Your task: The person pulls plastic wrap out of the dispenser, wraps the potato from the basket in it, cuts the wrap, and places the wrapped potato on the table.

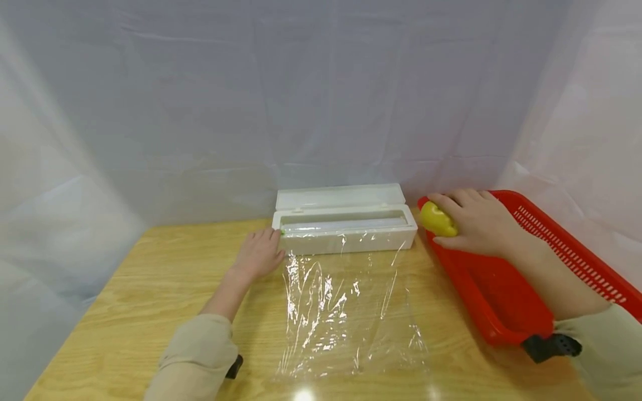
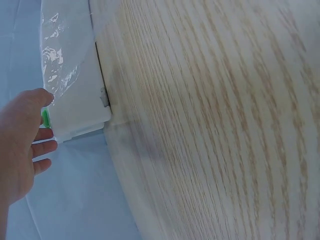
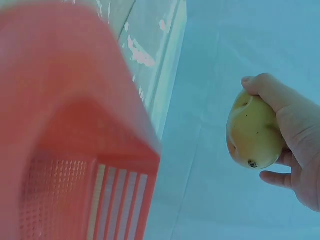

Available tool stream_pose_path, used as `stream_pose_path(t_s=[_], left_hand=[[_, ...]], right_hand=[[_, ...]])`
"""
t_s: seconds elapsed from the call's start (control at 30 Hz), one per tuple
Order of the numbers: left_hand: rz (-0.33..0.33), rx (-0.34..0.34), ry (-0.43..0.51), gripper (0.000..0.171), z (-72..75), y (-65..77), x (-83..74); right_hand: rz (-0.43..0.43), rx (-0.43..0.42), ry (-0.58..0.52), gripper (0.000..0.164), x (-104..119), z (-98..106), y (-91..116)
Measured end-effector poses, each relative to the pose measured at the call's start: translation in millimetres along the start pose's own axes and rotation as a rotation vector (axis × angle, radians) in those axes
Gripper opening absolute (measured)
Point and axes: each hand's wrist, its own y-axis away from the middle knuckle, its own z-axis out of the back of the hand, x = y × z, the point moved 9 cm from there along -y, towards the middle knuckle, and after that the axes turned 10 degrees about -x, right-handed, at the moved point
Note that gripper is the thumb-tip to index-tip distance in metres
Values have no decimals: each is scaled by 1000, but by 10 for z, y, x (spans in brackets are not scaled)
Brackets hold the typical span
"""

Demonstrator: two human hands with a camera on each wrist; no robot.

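On the table stands a white cling film box [image 1: 346, 243], its lid [image 1: 341, 196] raised and a film roll [image 1: 346, 225] inside. A sheet of clear cling film [image 1: 346, 312] extends from it over the wood toward me. My left hand [image 1: 259, 252] grips the box's left end, thumb on the near side, beside a small green part [image 2: 46, 118]. Above the far end of the red basket [image 1: 481, 303], my right hand [image 1: 478, 223] holds a shiny yellow fruit [image 1: 438, 219]. In the right wrist view the fruit shows a dark spot at one end; its exact kind is unclear.
The basket, with slotted walls, stands right of the film on the wooden table [image 1: 175, 278]. Pale sheeting [image 1: 200, 111] hangs behind the table and at both sides. A bright reflection lies near the table's front.
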Motion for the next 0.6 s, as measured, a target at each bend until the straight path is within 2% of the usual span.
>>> stream_pose_path(t_s=[0.17,0.43,0.6], left_hand=[[-5,-11,-22,53,7,-10,4],[-13,-21,-39,54,-5,-20,-4],[-22,-21,-42,54,-22,-40,-28]], right_hand=[[86,-47,-37,64,240,13,-58],[155,-8,-84,72,533,-70,-43],[223,-41,-118,70,734,-108,1]])
